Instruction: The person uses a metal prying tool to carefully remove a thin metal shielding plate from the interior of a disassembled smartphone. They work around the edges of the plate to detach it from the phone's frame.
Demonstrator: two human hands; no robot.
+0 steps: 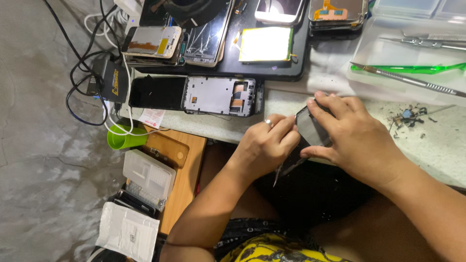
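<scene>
Clamped in the right hand (357,133), a dark phone screen panel (313,130) tilted over the bench edge; left hand (267,145) pinched a thin metal tool (277,175) against its lower edge. Panel looked partly pried, not yet freed. Beyond: stripped phone frame (218,95), tweezers (412,80).

Hidden and cropped parts, head view.
Dark phone panel (313,128) largely covered by right hand (357,138) and left hand (267,148); thin tool (277,174) tip indistinct; debris (407,116) too small to identify; phones (279,9) cut at top edge.
</scene>
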